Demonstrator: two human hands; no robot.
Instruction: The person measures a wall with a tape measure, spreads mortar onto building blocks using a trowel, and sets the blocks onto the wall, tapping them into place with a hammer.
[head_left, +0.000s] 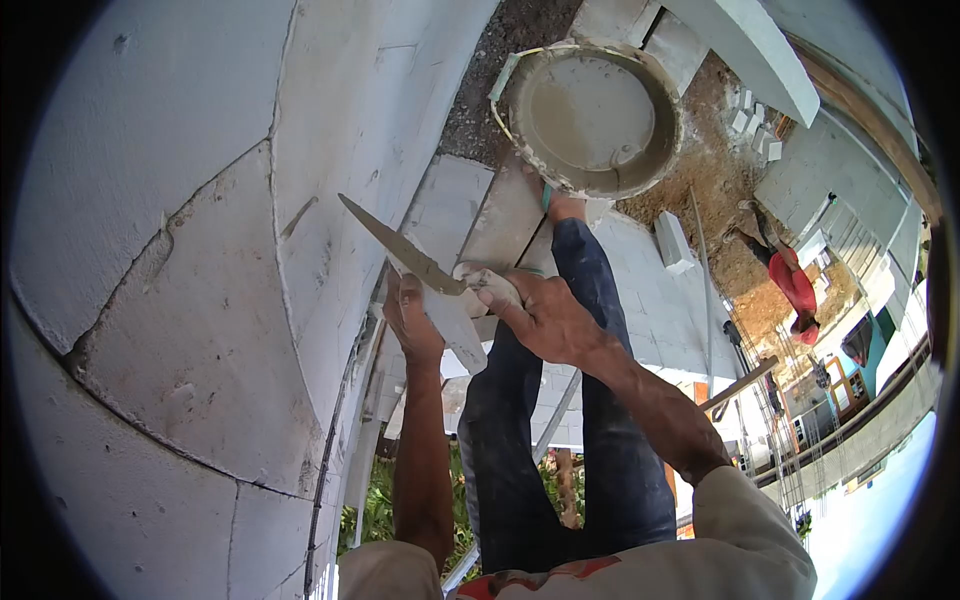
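Observation:
My right hand (545, 315) is closed round the handle of a trowel (400, 245). Its pointed blade, smeared with grey mortar, reaches left towards the block wall (335, 190). Below the blade, my left hand (413, 322) grips a white, flat-sided block piece (455, 328) by its left side. Part of that piece is hidden behind the blade and my right hand. A round bucket (668, 150) of wet grey mortar stands beyond my feet, its rim crusted.
Pale blocks (455, 205) form the surface under my feet. A loose white block (673, 243) lies to the right beside a long pole (702, 270). Down at right, a person in a red top (790, 285) stands on bare soil, near stacked blocks (745, 120).

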